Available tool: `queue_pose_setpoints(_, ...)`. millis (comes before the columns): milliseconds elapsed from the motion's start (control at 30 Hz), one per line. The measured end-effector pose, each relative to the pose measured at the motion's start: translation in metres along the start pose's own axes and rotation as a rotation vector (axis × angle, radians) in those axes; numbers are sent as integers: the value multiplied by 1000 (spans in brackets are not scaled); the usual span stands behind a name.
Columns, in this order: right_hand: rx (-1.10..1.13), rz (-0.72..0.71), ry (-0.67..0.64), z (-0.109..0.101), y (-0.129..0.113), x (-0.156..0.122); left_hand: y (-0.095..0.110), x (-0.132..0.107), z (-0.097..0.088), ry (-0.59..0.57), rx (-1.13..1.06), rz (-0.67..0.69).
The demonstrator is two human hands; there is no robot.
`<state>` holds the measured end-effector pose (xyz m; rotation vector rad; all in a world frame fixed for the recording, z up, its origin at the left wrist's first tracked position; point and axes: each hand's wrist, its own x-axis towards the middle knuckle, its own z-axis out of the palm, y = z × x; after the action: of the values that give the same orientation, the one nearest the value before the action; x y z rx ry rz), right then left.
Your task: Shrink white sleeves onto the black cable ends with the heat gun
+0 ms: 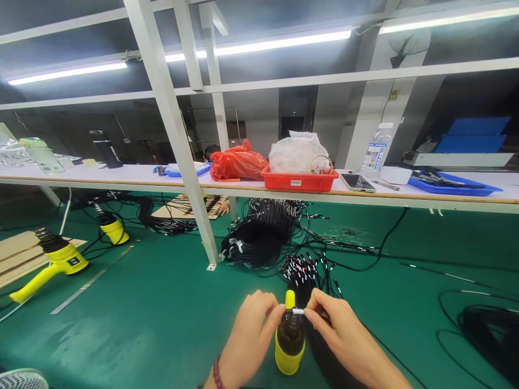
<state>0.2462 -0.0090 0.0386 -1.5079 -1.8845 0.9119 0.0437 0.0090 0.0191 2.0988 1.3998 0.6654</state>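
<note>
My left hand (249,329) and my right hand (340,335) meet at a short white sleeve (298,312), pinching it between their fingertips. It sits on a thin black wire, just in front of an upright yellow-and-black heat gun (290,335). A bundle of black wires (308,281) with red-and-white tips fans out behind my hands. Its lower part runs down under my right hand. A bracelet circles my left wrist.
Two more yellow heat guns (60,259) lie left on the green mat (121,335), among black wire coils (257,240). Beyond a white steel upright (174,124), a shelf (97,175) holds a red crate (299,180), phone (357,182) and blue tray (454,186). A co-worker's hand (223,208) shows beyond.
</note>
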Motion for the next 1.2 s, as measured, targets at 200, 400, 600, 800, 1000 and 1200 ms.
queue_pose_setpoints(200,-20,21,34,4,6,6,-8,4,5,17,-59,-3)
queue_pose_setpoints(400,32,27,35,6,7,10,-6,6,5,19,-85,-19)
queue_pose_setpoints(600,9,10,58,8,9,12,-2,8,3,31,-112,-28)
queue_pose_setpoints(800,0,35,46,4,14,11,0,9,-2,63,-162,-34)
queue_pose_setpoints(1000,-2,2,46,1,14,9,0,9,-1,13,-2,-52)
queue_pose_setpoints(1200,16,3,56,2,16,11,1,12,0,-7,17,-67)
